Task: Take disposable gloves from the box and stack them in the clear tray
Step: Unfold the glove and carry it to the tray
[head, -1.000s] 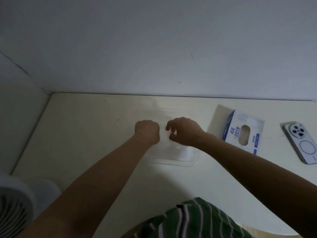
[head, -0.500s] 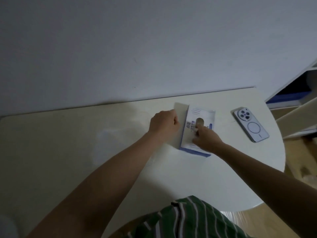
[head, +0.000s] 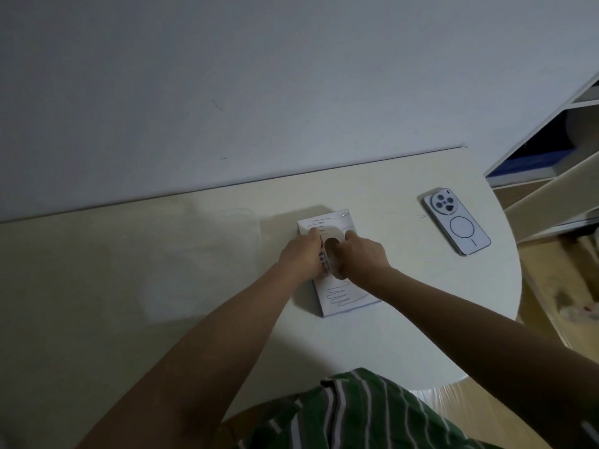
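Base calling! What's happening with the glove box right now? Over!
Left grip and right grip curled at box opening; hold unclear. Box flat on table. Phone off right, nothing blocking.

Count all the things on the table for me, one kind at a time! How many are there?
glove box: 1
phone: 1
clear tray: 1 (very faint, left of the box)
hands on the box: 2, the left hand and the right hand
Total: 5
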Demonstrator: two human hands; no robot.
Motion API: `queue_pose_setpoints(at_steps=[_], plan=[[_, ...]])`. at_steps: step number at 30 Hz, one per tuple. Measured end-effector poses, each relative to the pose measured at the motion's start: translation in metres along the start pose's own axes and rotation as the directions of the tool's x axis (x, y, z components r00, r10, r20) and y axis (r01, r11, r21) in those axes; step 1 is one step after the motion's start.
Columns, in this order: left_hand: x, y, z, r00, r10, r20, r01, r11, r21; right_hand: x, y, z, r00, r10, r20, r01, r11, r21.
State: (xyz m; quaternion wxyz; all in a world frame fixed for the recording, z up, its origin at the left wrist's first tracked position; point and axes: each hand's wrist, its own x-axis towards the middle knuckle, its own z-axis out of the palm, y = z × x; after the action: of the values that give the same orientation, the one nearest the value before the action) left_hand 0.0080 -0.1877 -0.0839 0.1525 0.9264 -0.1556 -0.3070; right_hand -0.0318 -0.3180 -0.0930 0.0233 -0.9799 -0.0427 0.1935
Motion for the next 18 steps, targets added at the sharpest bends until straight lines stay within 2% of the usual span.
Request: queue_pose_setpoints(at_steps=[5,10,12,14,16,18], plan=[[0.001,0.0,0.002,0.999,-0.045,0.012,0.046,0.99,-0.13,0.007,0.002,0.004,0.997,0.032,-0.076,-0.02,0.988,0.152],[0.003,0.002,0.001,1.0,-0.01,0.005,0.01,0.999,-0.044,0.01,0.023,-0.007,0.974,-0.022,-0.225,0.125,0.881,0.456],[0.004,0.003,0.001,1.0,-0.003,0.012,0.003,1.0,-0.018,0.009,0.027,-0.019,0.95,-0.007,-0.312,0.192,0.8,0.568],[0.005,0.003,0.002,0.999,-0.029,0.032,0.029,1.0,-0.007,0.007,0.026,-0.033,0.936,0.106,-0.336,0.189,0.655,0.732],[0.004,0.004,0.001,0.997,-0.061,0.055,0.062,0.998,-0.007,0.005,0.028,-0.044,0.939,0.206,-0.276,0.133,0.523,0.842],[0.003,0.003,-0.002,0.998,-0.024,0.061,0.024,1.0,-0.004,0.003,0.03,-0.048,0.949,0.236,-0.207,0.094,0.416,0.904]])
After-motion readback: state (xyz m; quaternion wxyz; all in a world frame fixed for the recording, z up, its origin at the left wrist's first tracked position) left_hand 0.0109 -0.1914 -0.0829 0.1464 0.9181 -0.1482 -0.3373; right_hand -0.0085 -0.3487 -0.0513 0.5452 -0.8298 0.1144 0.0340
